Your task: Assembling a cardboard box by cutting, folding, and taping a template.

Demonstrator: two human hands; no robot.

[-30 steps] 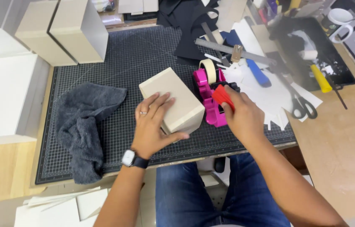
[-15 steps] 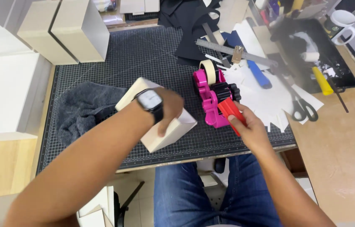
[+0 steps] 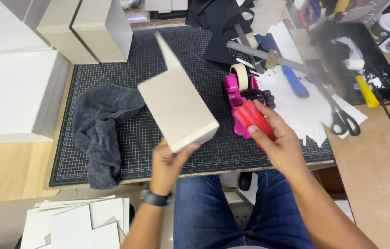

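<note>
My left hand (image 3: 169, 161) grips the near end of a beige cardboard box (image 3: 176, 103), which is lifted off the black cutting mat (image 3: 158, 55) and tilted away from me. My right hand (image 3: 280, 140) is closed on a red block-shaped tool (image 3: 252, 117), held just in front of a pink tape dispenser (image 3: 239, 94) with a roll of tape on it. A black watch sits on my left wrist.
A dark grey cloth (image 3: 100, 127) lies on the mat's left side. Two more beige boxes (image 3: 86, 30) stand at the back left, a white box (image 3: 12, 94) to the left. Scissors (image 3: 340, 117), a metal ruler (image 3: 264, 55), a blue knife (image 3: 294, 80) and white paper scraps lie right.
My left arm has swung back from across the box to its near end, and the box has been lifted and tipped up. My right hand stayed by the dispenser with the red tool.
</note>
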